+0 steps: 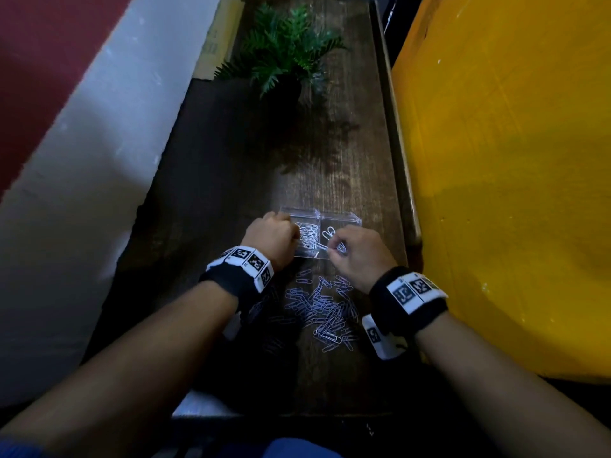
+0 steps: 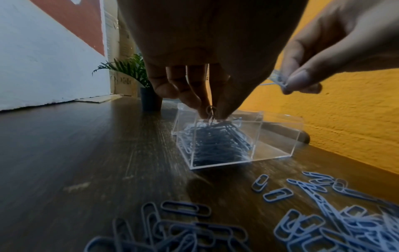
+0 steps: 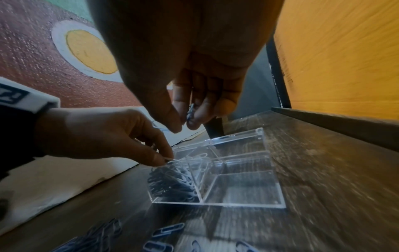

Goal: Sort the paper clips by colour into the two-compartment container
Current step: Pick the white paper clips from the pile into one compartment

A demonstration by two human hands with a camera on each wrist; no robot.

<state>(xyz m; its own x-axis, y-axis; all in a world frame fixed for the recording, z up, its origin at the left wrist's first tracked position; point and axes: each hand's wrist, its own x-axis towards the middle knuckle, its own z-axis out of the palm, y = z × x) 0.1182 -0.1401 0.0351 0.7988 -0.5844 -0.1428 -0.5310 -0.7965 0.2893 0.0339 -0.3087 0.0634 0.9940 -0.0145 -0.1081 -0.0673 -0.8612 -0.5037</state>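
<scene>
Left hand (image 1: 271,234): fingers curled down together, tips pinching one paper clip (image 2: 210,112) at the top of the left compartment's heap.
Right hand (image 1: 358,256): thumb and fingertips closed on a small bunch of clips (image 3: 190,111), held above the near edge of the container; number in the bunch too blurred to tell.
Container (image 1: 340,219): clear plastic, two compartments side by side, lids hinged open at the far side, standing on the wooden shelf (image 1: 330,180).
Left compartment (image 2: 215,145): heaped near full with clips, too many to count.
Right compartment (image 3: 241,187): mostly bare floor; a few pale clips at the divider.
Loose clips (image 1: 325,309): one large scattered pile just behind the container, between the wrists; dozens, uncounted.
Edges: yellow wall (image 1: 512,160) close along the shelf's right edge, white wall (image 1: 82,160) to the left.
Open room: bare wood between container and potted plant (image 1: 284,51).
</scene>
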